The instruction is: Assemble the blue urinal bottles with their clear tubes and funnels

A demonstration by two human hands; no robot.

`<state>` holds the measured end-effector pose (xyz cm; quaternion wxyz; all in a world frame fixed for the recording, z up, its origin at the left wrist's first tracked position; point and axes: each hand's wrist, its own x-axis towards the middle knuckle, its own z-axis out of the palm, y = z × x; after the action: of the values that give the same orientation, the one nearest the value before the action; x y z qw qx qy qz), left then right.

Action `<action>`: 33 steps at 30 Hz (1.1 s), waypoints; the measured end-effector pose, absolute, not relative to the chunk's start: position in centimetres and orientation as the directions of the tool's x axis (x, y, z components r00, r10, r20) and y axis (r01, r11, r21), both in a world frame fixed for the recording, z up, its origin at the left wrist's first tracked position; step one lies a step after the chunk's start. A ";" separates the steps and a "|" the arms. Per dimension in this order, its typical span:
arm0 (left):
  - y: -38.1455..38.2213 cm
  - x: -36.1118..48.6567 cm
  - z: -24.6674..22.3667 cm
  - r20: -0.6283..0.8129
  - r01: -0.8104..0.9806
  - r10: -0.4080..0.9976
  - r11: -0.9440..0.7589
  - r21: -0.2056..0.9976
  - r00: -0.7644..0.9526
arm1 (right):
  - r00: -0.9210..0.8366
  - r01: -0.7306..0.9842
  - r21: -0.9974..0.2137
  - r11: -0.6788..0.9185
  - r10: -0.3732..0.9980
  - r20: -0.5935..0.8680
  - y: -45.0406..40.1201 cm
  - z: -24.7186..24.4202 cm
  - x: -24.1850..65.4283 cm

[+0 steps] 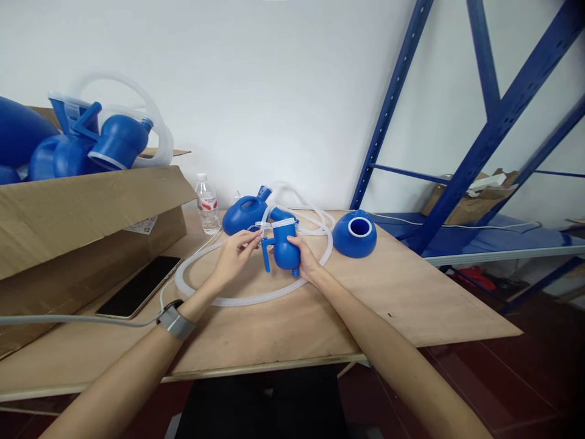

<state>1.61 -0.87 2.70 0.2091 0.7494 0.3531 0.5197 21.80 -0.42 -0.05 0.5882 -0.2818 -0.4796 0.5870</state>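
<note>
My right hand [307, 259] is wrapped round a small blue plastic cup with a handle [286, 247], held above the table with its white-rimmed end up and a ribbed spout at the bottom. My left hand [240, 251] pinches at the left of the cup's rim, near a thin white strap [264, 225]; what exactly lies between the fingertips is too small to make out. Under both hands a clear hose [256, 300] lies coiled. Behind them rests a blue jug with a handle [244, 213], and to the right sits a blue round-bellied container [355, 244] with a white-rimmed opening.
On the left, a cardboard box [91, 201] holds several blue plastic parts [121, 140] and hoses. A phone [141, 286] and a water bottle [208, 207] stand near it on the wooden table [411, 299]. A blue metal rack [484, 140] rises at the right.
</note>
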 end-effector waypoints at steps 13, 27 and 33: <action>-2.4 2.6 2.6 0.639 0.321 0.716 -0.698 0.640 0.281 | -0.070 -0.288 -0.906 0.310 0.937 0.342 -1.3 0.1 21.6; -1.0 2.3 1.1 0.753 0.455 0.611 -0.758 0.467 0.245 | -0.055 -0.011 -0.837 0.547 0.836 0.546 -2.3 0.4 20.5; -0.7 2.0 0.4 0.774 0.554 0.559 -0.761 0.337 0.297 | -0.017 0.032 -0.821 0.571 0.821 0.570 -2.4 0.4 20.2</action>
<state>2.00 -0.69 0.37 0.0029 0.8054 0.3456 0.4816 20.24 -2.43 0.41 0.6159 -0.3348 -0.6371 0.3204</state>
